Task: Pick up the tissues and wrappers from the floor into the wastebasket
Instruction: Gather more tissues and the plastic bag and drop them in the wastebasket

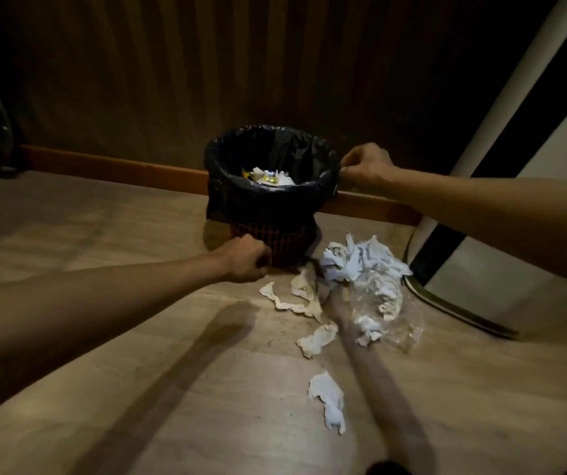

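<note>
Between both hands stands the wastebasket, left clenched at its base, right pinching its liner.

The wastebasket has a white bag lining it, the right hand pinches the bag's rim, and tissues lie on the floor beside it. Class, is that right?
Not quite: the head view shows the wastebasket lined with a black bag, not white. The right hand does pinch its rim, and tissues lie on the floor beside it.

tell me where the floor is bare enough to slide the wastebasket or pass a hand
Bare floor lies left of the wastebasket, up to the baseboard, and in front of the left hand. It is crowded right of the basket: tissues and a clear wrapper fill the gap up to the white furniture.
</note>
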Demonstrator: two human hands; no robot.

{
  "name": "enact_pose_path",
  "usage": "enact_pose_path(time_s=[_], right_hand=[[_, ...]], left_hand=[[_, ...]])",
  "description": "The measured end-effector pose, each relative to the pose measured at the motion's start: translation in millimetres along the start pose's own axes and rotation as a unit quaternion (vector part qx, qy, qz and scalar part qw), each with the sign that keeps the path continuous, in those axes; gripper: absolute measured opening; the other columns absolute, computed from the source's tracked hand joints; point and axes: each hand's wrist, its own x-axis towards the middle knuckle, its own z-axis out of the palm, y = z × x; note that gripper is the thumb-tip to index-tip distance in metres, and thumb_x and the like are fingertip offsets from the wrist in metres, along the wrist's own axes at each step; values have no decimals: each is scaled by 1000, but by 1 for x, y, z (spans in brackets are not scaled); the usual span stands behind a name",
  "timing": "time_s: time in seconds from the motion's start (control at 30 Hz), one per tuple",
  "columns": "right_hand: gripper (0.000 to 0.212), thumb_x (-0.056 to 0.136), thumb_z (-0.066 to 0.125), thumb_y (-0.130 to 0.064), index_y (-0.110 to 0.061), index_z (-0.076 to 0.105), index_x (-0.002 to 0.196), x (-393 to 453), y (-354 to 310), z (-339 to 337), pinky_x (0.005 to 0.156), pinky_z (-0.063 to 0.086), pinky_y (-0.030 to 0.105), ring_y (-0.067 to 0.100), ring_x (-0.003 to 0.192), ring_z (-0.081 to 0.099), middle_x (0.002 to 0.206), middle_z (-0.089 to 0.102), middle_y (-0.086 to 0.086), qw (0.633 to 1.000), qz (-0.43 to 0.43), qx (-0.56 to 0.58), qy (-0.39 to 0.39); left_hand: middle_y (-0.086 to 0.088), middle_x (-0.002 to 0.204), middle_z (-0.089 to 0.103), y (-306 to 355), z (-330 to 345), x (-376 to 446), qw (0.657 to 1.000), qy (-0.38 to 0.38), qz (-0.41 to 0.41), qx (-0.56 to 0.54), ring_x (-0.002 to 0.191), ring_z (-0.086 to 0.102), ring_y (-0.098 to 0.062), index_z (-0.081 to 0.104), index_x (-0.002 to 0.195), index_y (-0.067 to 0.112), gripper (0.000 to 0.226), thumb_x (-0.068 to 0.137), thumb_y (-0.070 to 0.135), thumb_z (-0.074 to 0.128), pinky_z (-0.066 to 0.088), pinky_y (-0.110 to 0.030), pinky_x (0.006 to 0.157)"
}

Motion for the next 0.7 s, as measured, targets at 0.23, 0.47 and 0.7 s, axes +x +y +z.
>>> enact_pose_path(time_s=[0.23,0.47,0.7], right_hand=[[20,90,69,-15,-5,66,107,-52,89,-19,64,58,28,22,89,69,100,68,11,979,96,-103,-146],[35,88,72,-27,-10,65,117,-79,145,-4,73,54,33,24,89,67,110,71,10,895,35,-301,-327],[67,88,69,-30,-21,38,147,-86,183,23,82,48,35,29,115,57,134,54,12,771,-33,-499,-394]], left_hand=[[-9,127,61,16,64,51,992,-111,-60,27,113,61,-28,60,126,16,43,87,28,68,53,-36,85],[-25,150,32,51,130,83,987,-155,-34,39,121,54,-41,28,151,22,69,91,28,61,51,-41,89],[-20,163,-10,43,160,98,982,-176,51,43,103,63,-43,-1,153,45,102,85,0,61,47,-33,66]])
